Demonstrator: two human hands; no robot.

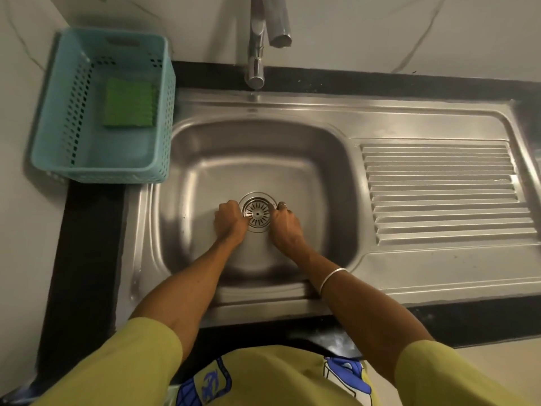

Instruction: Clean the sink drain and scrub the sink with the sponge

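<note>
round metal drain strainer (257, 213) seated in steel sink (205, 171) floor, green sponge (128, 106) in basket

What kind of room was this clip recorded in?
Most likely a home kitchen: a steel sink with a ribbed drainboard, a tap above it, and a green sponge in a basket.

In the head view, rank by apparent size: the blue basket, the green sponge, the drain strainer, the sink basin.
1. sink basin
2. blue basket
3. green sponge
4. drain strainer, partly hidden by both hands, so its rank against the sponge is less sure.

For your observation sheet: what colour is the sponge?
Green, lying in the blue basket; the sponge shows best in the head view.
</note>
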